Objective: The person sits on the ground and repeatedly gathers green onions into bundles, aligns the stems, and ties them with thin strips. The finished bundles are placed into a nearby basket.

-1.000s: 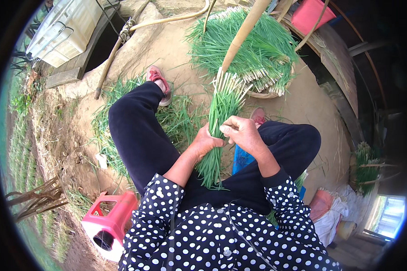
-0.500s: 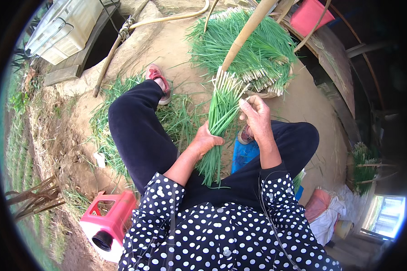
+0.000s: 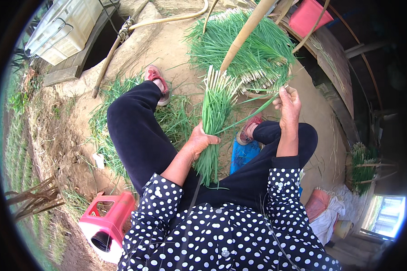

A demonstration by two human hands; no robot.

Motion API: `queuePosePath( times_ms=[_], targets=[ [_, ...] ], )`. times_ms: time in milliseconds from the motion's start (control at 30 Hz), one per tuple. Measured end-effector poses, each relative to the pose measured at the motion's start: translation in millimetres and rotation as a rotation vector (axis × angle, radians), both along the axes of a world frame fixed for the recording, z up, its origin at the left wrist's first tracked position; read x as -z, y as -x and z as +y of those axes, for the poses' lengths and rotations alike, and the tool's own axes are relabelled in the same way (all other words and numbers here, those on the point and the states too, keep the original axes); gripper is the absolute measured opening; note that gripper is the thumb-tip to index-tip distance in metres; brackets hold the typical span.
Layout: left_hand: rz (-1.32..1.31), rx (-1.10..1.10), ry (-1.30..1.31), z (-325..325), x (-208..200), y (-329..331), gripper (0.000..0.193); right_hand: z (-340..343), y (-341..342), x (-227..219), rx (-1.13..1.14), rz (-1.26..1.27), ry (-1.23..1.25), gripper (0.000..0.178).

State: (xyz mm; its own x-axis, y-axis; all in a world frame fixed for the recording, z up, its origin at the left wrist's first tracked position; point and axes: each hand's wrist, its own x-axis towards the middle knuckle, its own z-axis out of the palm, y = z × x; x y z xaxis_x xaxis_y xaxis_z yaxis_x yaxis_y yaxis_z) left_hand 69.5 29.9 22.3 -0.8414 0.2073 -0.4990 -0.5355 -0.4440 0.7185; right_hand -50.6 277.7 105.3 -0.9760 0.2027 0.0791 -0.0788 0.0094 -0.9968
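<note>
My left hand (image 3: 200, 141) is wrapped round the middle of a bunch of chives (image 3: 215, 106), held upright with its pale cut ends up and its green tips hanging over my lap. Off to the right, my right hand (image 3: 288, 106) pinches the pale end of a thin chive strand (image 3: 257, 112). That strand slants down from the fingers into the bunch near my left thumb; whether it is one stalk or more, I cannot tell. Beyond the bunch lies a large heap of chives (image 3: 244, 45), its white ends facing right and toward me.
A bamboo pole (image 3: 246, 36) slants down close to the bunch's top. Loose green trimmings (image 3: 181, 117) litter the ground by my left foot. A blue object (image 3: 244, 157) lies near my right shoe. At lower left stands a pink plastic container (image 3: 117, 212); a pale crate (image 3: 68, 34) sits at upper left.
My right hand has moved right and slightly up, away from the bunch, drawing a chive strand out sideways. The bunch in my left hand has shifted a little left.
</note>
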Motion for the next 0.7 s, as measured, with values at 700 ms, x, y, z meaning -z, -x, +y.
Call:
queuePosePath(
  times_ms=[700],
  targets=[
    [0.224, -0.071, 0.194, 10, 12, 1, 0.06, -124, -18, -15, -0.397, 0.052, -0.536, 0.03]
  ],
)
